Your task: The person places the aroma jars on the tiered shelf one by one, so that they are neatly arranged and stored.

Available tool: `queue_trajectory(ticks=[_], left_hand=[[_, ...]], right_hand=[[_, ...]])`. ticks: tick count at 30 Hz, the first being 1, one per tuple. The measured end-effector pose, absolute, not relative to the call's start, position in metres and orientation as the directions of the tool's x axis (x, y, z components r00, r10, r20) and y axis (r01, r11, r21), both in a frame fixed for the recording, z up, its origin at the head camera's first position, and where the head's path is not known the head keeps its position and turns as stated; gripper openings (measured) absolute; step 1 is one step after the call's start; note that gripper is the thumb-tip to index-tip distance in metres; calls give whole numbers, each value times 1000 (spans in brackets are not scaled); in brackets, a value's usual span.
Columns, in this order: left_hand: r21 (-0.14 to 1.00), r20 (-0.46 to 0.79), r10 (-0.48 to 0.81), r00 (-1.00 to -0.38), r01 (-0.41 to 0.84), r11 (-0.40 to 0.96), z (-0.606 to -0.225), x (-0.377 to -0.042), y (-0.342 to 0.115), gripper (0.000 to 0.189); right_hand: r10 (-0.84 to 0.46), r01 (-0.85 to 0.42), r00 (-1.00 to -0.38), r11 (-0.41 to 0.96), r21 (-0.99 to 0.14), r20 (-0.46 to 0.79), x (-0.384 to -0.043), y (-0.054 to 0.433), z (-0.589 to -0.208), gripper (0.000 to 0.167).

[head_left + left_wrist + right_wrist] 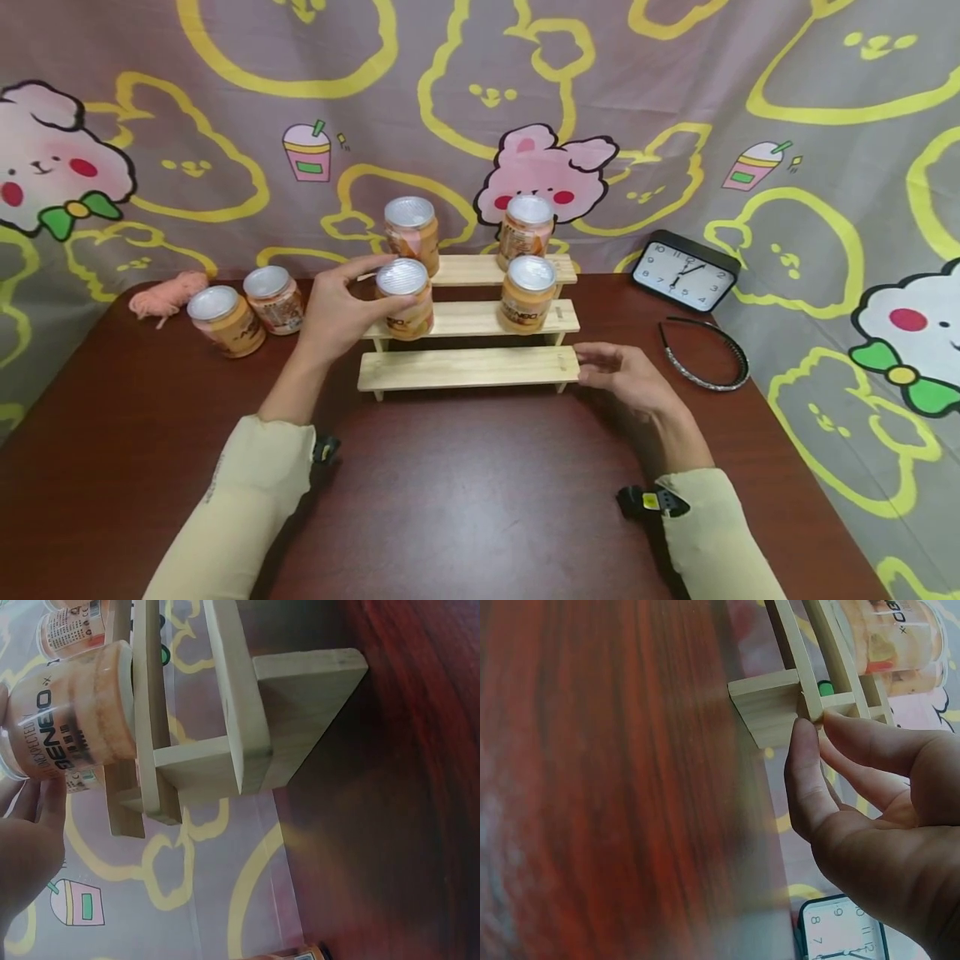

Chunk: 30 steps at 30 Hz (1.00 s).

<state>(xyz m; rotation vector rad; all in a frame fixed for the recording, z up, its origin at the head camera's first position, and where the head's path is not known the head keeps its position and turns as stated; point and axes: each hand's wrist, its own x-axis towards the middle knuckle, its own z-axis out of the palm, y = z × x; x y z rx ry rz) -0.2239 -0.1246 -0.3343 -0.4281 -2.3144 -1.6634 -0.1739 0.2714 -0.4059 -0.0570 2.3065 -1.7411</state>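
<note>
Head view. The left hand is gripping the held can between curled thumb and fingers, upright at the left end of the middle step; cannot tell if the base is bearing on wood. The right hand is pinching the right end of the lowest step. Room for moving is opening toward the person from both sets of fingers. The table is running dark red-brown with a pale gleam, its right edge slanting beyond the right fingers, its far edge meeting the cloth. Just behind the left fingertips the left top can is standing close; the right top can and right middle can are standing to their right. Left of the left hand: front table can, rear table can and yarn are lying or standing. Right of the right fingers the headband is lying near, the clock leaning farther back.

Left wrist view. Fingers are wrapping the held can, partly cut by the frame; step ends are jutting beside its base.

Right wrist view. Thumb and forefinger are meeting at the step's end, a leg just beside them. Table is spreading on the thumb's side; cans are standing beyond the forefinger.
</note>
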Motion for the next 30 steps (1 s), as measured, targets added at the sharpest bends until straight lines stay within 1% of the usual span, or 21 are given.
queue_trajectory(ticks=[7,12,21,30], left_hand=[[849,432,91,-897,438,296,-338,-228,-118,54],[845,451,101,-887,461,272,-339,-230,-115,53],[851,461,98,-882,470,233,-340,-230,-112,53],[852,462,99,-881,472,227,-341,-232,-111,53]], right_hand=[[-200,123,-963,271,-955,-181,-175,274,-404,51],[-189,139,-962,277,-951,-196,-175,274,-405,51],[-190,131,-964,266,-955,-185,-174,271,-403,50],[-182,138,-964,281,-950,-194,-173,270,-402,51]])
